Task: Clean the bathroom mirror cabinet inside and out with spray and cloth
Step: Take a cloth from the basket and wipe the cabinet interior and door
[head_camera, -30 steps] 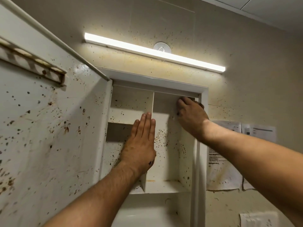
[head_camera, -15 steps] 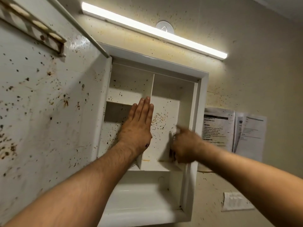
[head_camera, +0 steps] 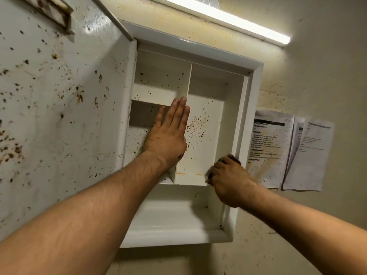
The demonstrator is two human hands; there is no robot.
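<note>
The white mirror cabinet hangs on the wall with its door swung open to the left. Brown specks cover the door's inner face and the back panel. My left hand lies flat, fingers straight, against the vertical divider and holds nothing. My right hand is fisted at the lower right corner of the right compartment, by the shelf's front edge. Only a pale scrap of the cloth shows at its fingers. No spray bottle is in view.
A lit strip light runs above the cabinet. Two stained printed sheets are stuck on the wall to the right. The wall around is speckled with dirt. The cabinet's bottom compartment looks white and free of specks.
My right hand has come down from the top right corner of the right compartment to its bottom right corner. My left hand has stayed on the divider. The camera has tilted down.
</note>
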